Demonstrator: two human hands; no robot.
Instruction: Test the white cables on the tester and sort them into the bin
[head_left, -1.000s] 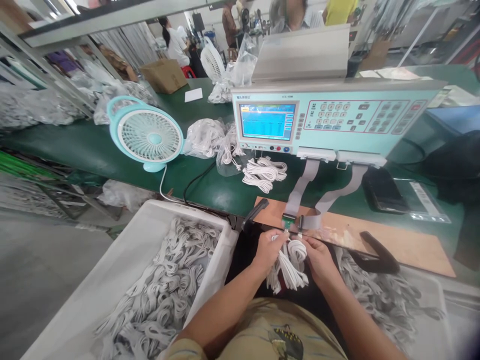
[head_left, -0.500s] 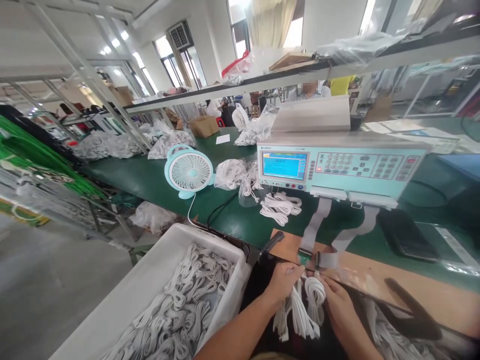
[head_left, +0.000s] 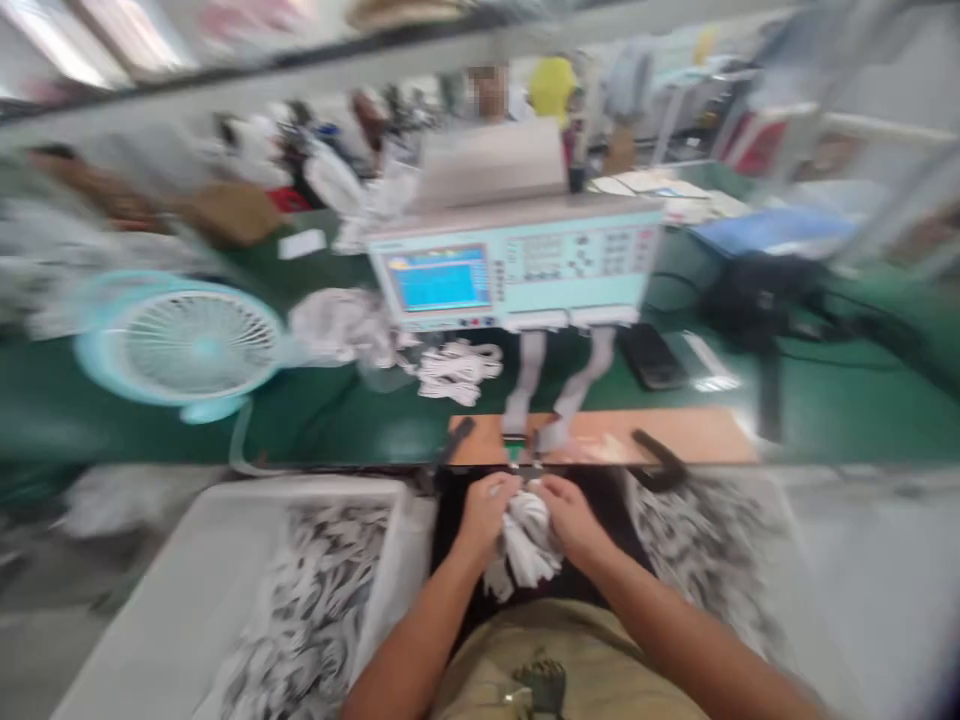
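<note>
My left hand (head_left: pixel 485 512) is closed, its fingers pinched on a white cable end just below the small green board (head_left: pixel 514 452) at the bench edge. Close beside it, my right hand (head_left: pixel 571 515) is closed on the same bunch of white cables (head_left: pixel 531 545), which hangs between both hands over my lap. Flat grey ribbon cables (head_left: pixel 529 375) run from the board area up to the light-blue tester (head_left: pixel 574 265) with its lit screen (head_left: pixel 441 280). The picture is blurred, so the exact contact of plugs and board is unclear.
White bins of coiled cables stand left (head_left: pixel 225 492) and right (head_left: pixel 712 550). On the green bench are a blue fan (head_left: pixel 202 345), a cable bundle (head_left: pixel 457 370), a black phone (head_left: pixel 652 355) and a wooden strip (head_left: pixel 697 432) with black clamps. People are in the background.
The view has swung right and tilted down, bringing the right bin and my shirt into sight. Both hands remain at the cable bunch near the board.
</note>
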